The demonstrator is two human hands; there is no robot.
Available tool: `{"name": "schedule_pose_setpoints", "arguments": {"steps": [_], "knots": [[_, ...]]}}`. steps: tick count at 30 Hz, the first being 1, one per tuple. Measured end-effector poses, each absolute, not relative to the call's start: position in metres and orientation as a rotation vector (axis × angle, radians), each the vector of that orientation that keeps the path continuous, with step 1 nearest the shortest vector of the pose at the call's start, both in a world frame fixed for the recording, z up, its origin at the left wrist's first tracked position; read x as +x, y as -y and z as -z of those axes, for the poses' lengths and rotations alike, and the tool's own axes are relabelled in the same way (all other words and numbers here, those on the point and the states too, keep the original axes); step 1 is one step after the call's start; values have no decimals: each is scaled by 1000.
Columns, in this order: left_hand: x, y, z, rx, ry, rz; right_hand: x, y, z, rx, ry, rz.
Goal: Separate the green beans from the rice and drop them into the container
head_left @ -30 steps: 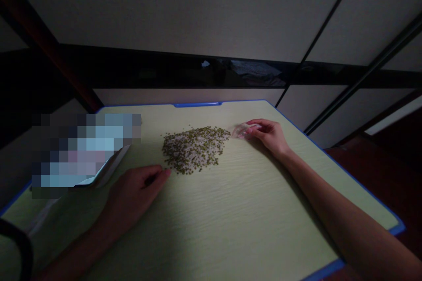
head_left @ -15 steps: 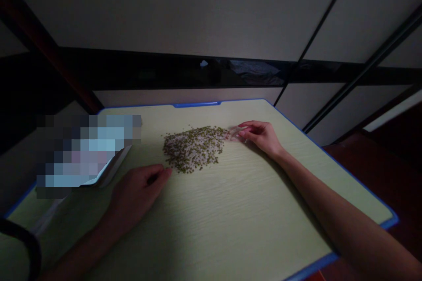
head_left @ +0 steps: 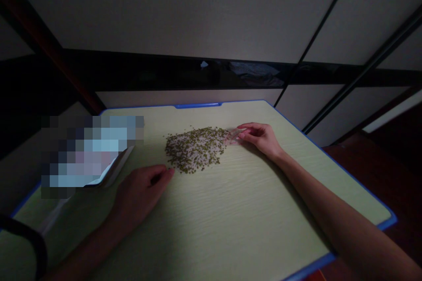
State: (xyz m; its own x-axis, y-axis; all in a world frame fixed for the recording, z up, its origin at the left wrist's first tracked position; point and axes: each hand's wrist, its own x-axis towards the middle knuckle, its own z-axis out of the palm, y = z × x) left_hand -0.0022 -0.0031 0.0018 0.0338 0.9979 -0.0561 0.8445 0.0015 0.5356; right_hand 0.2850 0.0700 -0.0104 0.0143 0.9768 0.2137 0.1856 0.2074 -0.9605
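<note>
A worktop (head_left: 250, 210) fronts pale cabinets (head_left: 184, 13); green-and-white grains (head_left: 196, 149) lie mid-frame, between the left hand (head_left: 141, 189), fingertips together, and the right hand (head_left: 263, 139), pinching clear plastic (head_left: 233, 135).

the pile of grains (head_left: 196, 149) lies on the table (head_left: 237, 210), right of the device (head_left: 89, 153).

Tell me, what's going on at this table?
A person sits or stands at a table with a pile of small green and pale grains spread on it. The right hand pinches some clear plastic at the right edge of the pile. The left hand rests by the near left edge; whether it holds anything is too dark to tell. Further left lies a blurred-out object.
</note>
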Motion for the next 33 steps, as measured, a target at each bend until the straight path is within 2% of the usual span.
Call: {"name": "schedule_pose_setpoints", "arguments": {"steps": [33], "knots": [[-2,3,-2,1901,-1876,-471,290,-68,10,-1257,1435,-854]]}}
